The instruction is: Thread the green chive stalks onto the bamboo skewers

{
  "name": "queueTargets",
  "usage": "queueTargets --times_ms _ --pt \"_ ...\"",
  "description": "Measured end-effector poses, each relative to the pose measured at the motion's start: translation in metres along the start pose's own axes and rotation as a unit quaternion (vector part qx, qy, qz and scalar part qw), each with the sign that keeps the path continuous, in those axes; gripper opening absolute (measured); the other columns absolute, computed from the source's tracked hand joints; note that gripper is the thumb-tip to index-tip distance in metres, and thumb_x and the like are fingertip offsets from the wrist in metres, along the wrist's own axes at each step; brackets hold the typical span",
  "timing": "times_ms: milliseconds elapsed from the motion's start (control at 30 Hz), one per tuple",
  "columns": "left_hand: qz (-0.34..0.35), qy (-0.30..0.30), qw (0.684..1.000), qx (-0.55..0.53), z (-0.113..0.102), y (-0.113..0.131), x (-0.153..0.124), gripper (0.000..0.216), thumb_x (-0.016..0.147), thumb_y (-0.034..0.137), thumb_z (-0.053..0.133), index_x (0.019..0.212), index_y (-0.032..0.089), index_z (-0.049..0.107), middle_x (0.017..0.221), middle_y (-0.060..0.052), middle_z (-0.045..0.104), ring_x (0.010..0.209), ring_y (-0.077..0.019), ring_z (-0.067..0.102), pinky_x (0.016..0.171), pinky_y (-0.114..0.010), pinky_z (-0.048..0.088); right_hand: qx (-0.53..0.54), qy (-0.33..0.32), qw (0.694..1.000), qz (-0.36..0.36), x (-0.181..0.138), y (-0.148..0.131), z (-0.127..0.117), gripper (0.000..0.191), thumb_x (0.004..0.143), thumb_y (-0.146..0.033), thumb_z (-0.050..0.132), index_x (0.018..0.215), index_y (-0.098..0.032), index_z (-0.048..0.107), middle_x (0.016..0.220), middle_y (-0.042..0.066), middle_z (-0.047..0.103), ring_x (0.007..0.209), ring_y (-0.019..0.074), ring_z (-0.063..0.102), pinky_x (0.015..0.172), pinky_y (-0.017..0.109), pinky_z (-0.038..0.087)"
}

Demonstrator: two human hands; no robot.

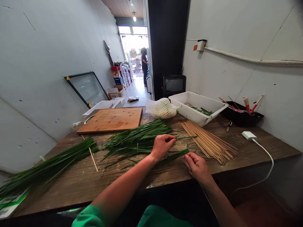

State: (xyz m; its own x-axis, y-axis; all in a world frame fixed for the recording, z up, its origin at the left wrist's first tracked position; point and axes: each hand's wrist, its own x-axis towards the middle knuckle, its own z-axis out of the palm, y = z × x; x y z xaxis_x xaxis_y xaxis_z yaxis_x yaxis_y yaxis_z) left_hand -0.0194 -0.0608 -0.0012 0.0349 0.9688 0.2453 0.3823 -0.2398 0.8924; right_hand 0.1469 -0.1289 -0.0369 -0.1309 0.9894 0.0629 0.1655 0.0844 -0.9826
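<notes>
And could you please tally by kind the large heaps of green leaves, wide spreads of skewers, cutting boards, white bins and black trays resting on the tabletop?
Large heaps of green leaves: 2
Wide spread of skewers: 1
Cutting board: 1
White bin: 1
Black tray: 1
Total: 6

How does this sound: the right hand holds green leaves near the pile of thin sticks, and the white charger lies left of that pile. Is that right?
Not quite: the white charger lies to the right of the pile of thin sticks, as the head view shows. The right hand does hold green leaves near that pile.
</notes>
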Motion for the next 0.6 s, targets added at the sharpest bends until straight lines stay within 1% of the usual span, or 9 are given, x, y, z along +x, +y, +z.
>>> queueTargets --times_ms 333,433,533,600 --pt "0.000 -0.014 1.000 0.010 -0.0013 0.0045 -0.0009 0.016 0.072 0.023 0.062 0.079 0.015 0.073 0.065 -0.001 0.069 0.056 -0.0102 0.057 0.052 -0.019 0.042 0.024 -0.015 1.000 0.006 0.0007 0.0029 -0.0007 0.034 0.085 -0.049 0.047 0.080 -0.016 0.055 0.045 -0.009 0.033 0.036 0.0051 0.025 0.035 0.020 0.019" --pt "0.022 -0.022 0.999 0.014 -0.0025 0.0047 -0.0015 0.015 0.073 0.022 0.062 0.079 0.016 0.073 0.066 -0.001 0.070 0.057 -0.0104 0.058 0.054 -0.019 0.043 0.033 -0.018 0.999 0.017 0.0008 0.0019 0.0000 0.035 0.084 -0.051 0.047 0.079 -0.017 0.053 0.045 -0.009 0.032 0.035 0.0048 0.024 0.034 0.020 0.018" --pt "0.053 -0.033 0.998 0.017 -0.0020 0.0051 -0.0043 0.014 0.074 0.021 0.062 0.080 0.017 0.073 0.071 -0.002 0.072 0.062 -0.0120 0.062 0.061 -0.021 0.047 0.036 -0.011 0.999 0.023 0.0015 0.0010 0.0009 0.036 0.083 -0.052 0.048 0.079 -0.017 0.052 0.044 -0.009 0.032 0.034 0.0046 0.024 0.034 0.020 0.018" --pt "0.090 -0.069 0.993 0.029 -0.0009 0.0064 -0.0076 0.014 0.074 0.020 0.061 0.081 0.017 0.073 0.077 -0.003 0.073 0.069 -0.0134 0.065 0.068 -0.022 0.049 0.042 -0.005 0.999 0.023 0.0018 0.0009 0.0012 0.036 0.083 -0.053 0.048 0.079 -0.017 0.051 0.044 -0.010 0.031 0.034 0.0044 0.023 0.033 0.019 0.018"
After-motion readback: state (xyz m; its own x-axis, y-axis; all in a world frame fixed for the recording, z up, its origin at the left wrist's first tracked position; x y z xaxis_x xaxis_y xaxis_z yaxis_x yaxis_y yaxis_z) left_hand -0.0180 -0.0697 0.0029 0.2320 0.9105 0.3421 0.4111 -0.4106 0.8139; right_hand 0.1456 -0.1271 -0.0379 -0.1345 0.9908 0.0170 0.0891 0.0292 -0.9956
